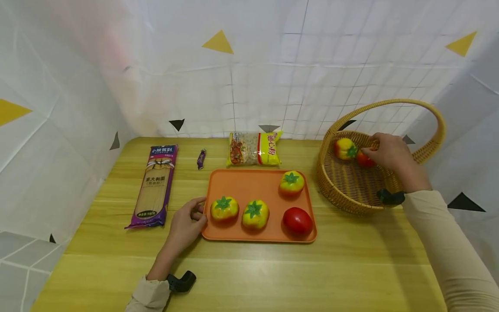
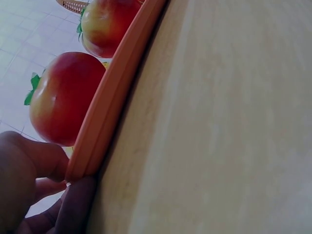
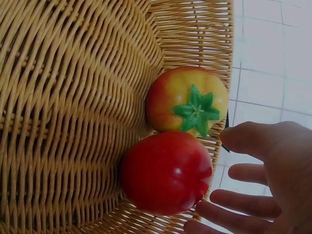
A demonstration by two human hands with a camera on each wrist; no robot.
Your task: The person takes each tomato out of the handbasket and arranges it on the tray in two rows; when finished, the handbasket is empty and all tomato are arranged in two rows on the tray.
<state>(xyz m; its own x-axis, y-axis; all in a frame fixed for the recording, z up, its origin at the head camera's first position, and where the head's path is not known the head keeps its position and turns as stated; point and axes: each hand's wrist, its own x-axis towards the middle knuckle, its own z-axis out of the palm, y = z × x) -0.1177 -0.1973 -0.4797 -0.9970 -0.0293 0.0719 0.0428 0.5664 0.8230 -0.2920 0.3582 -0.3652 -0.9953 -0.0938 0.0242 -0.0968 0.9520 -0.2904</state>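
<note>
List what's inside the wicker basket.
A green-topped yellow-and-red fruit and a glossy red fruit. Covered: the wicker basket surface beneath both, plus, in the head view, the area behind the right grip.

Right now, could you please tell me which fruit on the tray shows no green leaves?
The red fruit at the near right corner of the tray; the other three fruits have green leaves.
</note>
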